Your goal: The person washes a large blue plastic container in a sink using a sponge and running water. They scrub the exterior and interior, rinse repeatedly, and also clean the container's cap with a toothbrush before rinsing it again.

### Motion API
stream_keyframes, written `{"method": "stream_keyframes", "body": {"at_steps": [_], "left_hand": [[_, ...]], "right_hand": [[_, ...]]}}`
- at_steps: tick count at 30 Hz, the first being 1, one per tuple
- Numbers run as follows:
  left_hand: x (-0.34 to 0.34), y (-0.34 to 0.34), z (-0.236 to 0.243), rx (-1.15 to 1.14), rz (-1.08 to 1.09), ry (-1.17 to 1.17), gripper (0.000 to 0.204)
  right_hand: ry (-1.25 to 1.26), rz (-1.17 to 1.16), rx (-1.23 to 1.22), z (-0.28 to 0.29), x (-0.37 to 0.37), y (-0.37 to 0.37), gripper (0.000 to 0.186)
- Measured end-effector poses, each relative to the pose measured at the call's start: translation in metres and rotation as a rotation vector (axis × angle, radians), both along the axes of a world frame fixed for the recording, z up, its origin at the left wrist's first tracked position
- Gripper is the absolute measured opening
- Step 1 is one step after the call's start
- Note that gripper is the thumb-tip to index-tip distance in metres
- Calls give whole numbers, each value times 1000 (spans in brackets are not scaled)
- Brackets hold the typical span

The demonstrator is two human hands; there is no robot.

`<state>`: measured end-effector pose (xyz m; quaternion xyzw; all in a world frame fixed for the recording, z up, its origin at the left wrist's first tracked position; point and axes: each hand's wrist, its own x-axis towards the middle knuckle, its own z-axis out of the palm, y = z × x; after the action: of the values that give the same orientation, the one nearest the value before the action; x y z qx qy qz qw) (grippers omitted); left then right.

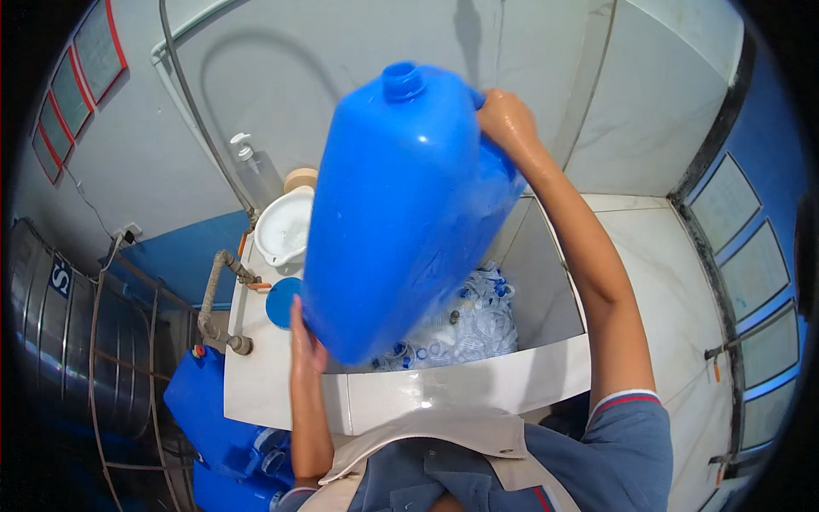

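At mid-frame, the right hand clasps the blue jug at upper right; the unclenched left hand props its lower left. Bulky, so best steadied with both.

Bright, even, cool light fills the room, seemingly from above; a small white glare spot sits on the large blue plastic jug, whose lower end looks slightly blurred; the thin grey bendy hose throws a soft curved shadow on the smooth pale-grey wall; streaky reflections line the ribbed, cylindrical steel tank; fisheye distortion bows straight edges, and the corners fall to black.
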<state>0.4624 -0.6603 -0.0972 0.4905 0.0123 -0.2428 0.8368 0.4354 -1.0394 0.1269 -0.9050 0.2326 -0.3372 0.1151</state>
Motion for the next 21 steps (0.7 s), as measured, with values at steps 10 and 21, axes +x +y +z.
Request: {"method": "stream_keyframes", "body": {"at_steps": [10, 21], "left_hand": [[20, 35, 48, 58, 106, -88, 69], [13, 58, 64, 10, 35, -44, 69]], "right_hand": [[-80, 20, 77, 3, 1, 11, 46], [39, 37, 133, -2, -5, 23, 42]]}}
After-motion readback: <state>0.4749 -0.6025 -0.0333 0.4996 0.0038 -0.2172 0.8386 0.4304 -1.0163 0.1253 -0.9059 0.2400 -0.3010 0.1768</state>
